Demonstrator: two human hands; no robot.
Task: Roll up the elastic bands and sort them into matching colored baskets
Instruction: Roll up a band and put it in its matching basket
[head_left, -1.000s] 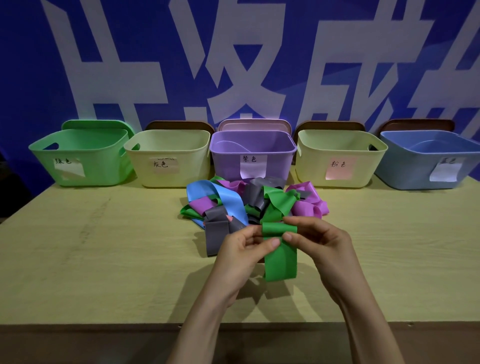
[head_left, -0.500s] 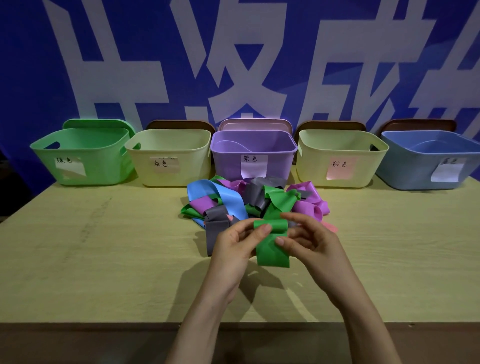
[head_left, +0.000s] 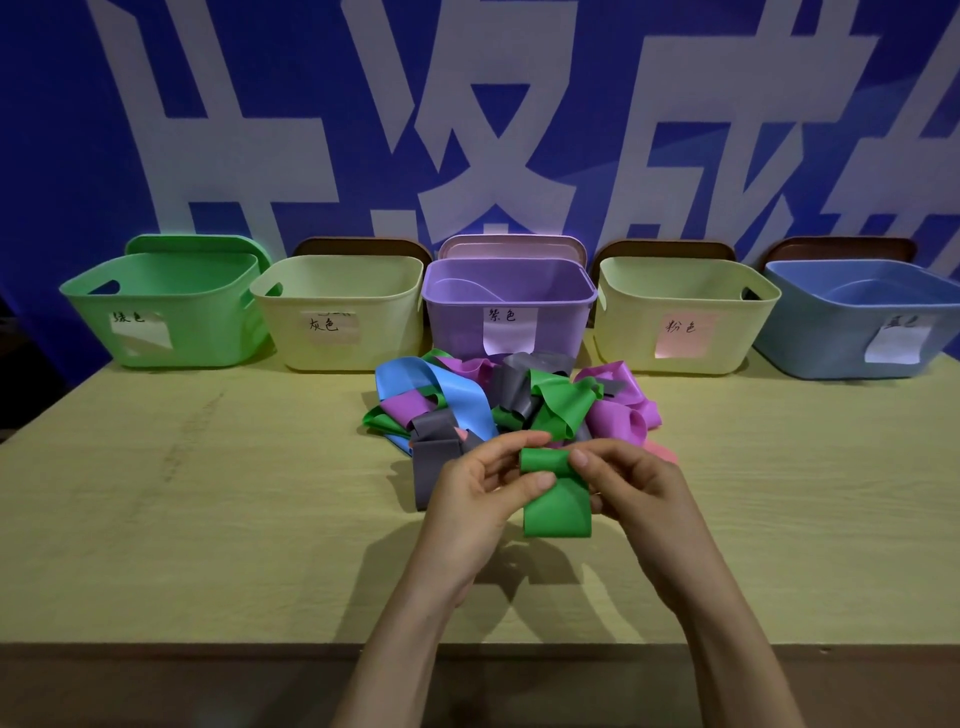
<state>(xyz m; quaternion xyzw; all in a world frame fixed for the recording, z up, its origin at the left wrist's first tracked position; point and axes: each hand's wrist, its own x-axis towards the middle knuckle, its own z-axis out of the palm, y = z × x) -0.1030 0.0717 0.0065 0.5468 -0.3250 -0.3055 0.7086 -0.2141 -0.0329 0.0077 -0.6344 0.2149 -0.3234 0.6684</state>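
both the left hand (head_left: 480, 493) and the right hand (head_left: 631, 486) pinch the half-rolled green band (head_left: 555, 488) above the desk's (head_left: 208, 493) middle; slackened pinch pressure likely lets the elastic coil spring open.

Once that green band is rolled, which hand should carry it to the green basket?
Left, probably. The green basket stands at the far left of the row, on the side of the left hand. Both hands pinch the green band, but the right hand would have to cross over the left.
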